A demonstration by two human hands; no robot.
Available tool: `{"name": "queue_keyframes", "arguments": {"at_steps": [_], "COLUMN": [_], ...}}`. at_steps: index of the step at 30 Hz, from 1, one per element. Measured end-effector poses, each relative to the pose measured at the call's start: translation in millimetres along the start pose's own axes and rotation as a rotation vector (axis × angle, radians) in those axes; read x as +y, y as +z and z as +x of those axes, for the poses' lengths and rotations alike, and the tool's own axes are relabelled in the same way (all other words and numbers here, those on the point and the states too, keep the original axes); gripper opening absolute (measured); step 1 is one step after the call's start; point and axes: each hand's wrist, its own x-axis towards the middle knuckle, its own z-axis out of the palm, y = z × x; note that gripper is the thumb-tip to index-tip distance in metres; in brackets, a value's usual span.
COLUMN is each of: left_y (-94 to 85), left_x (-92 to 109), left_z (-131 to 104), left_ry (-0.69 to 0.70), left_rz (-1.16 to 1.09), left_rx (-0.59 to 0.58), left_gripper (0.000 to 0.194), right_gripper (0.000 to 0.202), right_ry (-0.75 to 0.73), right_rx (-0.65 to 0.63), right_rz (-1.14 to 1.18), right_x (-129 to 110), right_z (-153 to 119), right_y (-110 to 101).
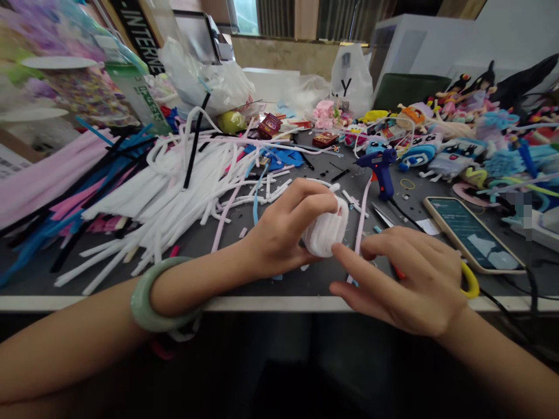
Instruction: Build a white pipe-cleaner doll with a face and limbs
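One white roll [325, 235] clasped in left hand [279, 227]; right hand [414, 279] alongside, fingers parted.

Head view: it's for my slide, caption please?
Left hand grips a white fuzzy piece, right hand close beside it, glue gun beyond.

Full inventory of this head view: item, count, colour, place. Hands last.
fuzzy roll: one, white, in left hand
pipe cleaners: many, mostly white, also pink, blue, black; mainly left
glue gun: one, blue-purple, beyond the right hand
scissors: apparently one, yellow handle, partly under right hand
phone: one, pale case, right
plush toys: several, mixed colours, far right
small boxes: two, dark red, back centre
bottle: one, green, back left
table: one, dark grey, pale edge
bangle: one, pale green, left wrist
left hand: one, centre
right hand: one, right of roll
Rest: too cluttered to count
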Motion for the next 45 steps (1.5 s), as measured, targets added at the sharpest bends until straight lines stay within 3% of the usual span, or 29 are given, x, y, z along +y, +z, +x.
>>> {"name": "queue_keyframes", "arguments": {"at_steps": [3,8,10,19,23,30,41,45], "left_y": [-2.6,-5.0,-5.6,-8.0,-8.1,-7.8,-8.7,-7.7], "left_x": [0.5,2.5,3.1,1.5,1.0,1.1,2.5,0.7], "left_z": [-1.0,-2.2,-1.5,0.3,0.3,0.7,1.0,1.6], "left_ry": [-0.031,-0.032,-0.028,-0.030,-0.032,-0.021,-0.033,0.006], "left_rz": [0.047,0.066,0.062,0.085,0.086,0.101,0.099,0.094], "left_rx": [-0.020,-0.040,-0.034,0.004,0.001,-0.009,-0.026,0.010], "left_gripper": [0.044,0.050,0.048,0.044,0.044,0.044,0.046,0.051], "right_gripper": [0.020,0.011,0.010,0.021,0.019,0.016,0.015,0.015], "right_ry": [0.053,0.380,0.449,0.544,0.540,0.469,0.447,0.473], "right_rx": [0.030,0.075,-0.023,-0.703,-0.845,-0.819,-0.761,-0.858], "right_rz": [-0.065,-0.218,-0.222,0.019,0.225,0.336,0.311,0.316], "right_x": [10.8,41.4,53.1,80.3,79.4,69.6,67.1,65.6], "right_z": [-0.3,-3.8,-6.8,-22.1,-21.7,-17.6,-27.5,-24.0], "right_y": [-8.3,-17.9,-17.2,0.7,5.0,12.1,22.8,24.2]}}
